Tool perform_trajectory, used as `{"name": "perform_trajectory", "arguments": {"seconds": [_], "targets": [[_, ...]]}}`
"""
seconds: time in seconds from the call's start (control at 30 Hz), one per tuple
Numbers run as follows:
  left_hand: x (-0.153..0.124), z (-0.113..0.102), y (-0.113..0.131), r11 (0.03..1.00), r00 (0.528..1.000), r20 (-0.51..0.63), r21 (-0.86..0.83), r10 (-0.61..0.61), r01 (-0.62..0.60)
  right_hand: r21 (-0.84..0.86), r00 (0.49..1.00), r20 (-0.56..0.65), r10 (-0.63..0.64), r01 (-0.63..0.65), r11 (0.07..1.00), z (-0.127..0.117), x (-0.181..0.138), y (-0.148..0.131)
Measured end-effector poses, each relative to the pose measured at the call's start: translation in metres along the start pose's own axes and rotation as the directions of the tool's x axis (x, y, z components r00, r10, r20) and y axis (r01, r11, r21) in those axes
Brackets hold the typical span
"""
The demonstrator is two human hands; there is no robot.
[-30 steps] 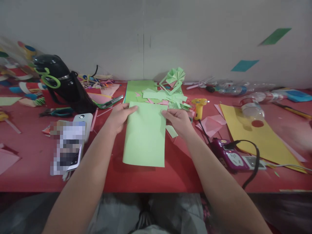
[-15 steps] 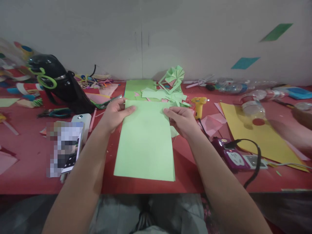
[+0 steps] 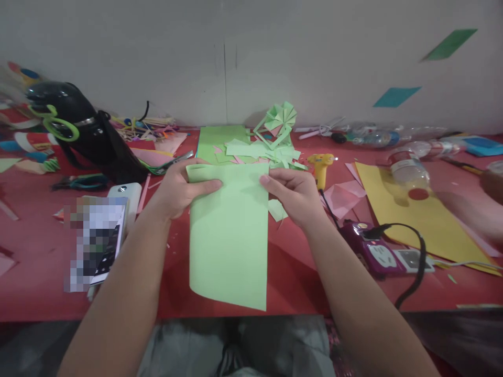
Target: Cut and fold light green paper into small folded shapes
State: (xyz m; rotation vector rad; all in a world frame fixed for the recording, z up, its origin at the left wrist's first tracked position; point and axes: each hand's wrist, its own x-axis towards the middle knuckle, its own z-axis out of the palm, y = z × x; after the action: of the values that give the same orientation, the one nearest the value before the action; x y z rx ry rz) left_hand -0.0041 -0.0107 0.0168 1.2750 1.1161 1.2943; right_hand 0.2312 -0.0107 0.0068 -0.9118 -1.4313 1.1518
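A light green paper sheet is held over the red table, its near edge curling up by the table's front edge. My left hand pinches the sheet's top left corner, thumb on top. My right hand grips the top right edge with fingers folded round it. Behind the sheet lie a darker green sheet, a heap of green paper scraps and a folded green paper fan shape.
A phone and white power bank lie at left, beside a black helmet and pliers. At right are a yellow glue gun, purple power strip, yellow card, plastic bottle and another person's arm.
The green sheet came off the table and toward me; its far edge is raised in both hands and its near edge now curls. My view drifted slightly.
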Motion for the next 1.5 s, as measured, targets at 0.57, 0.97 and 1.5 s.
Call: {"name": "perform_trajectory", "arguments": {"seconds": [0.57,0.97,1.5], "targets": [[-0.002,-0.004,0.002,1.0,1.0,0.028,-0.013,-0.002,0.002,-0.032,0.992,-0.106,-0.065,0.061,0.998,0.001,-0.002,-0.006],[-0.004,-0.002,0.006,1.0,1.0,0.01,0.01,-0.027,0.027,0.001,0.999,-0.049,0.014,-0.014,1.0,-0.001,-0.002,-0.006],[0.011,0.001,-0.011,0.979,0.977,-0.109,-0.106,-0.183,0.172,0.055,0.99,-0.069,0.12,-0.116,0.992,-0.01,0.017,0.027]]}}
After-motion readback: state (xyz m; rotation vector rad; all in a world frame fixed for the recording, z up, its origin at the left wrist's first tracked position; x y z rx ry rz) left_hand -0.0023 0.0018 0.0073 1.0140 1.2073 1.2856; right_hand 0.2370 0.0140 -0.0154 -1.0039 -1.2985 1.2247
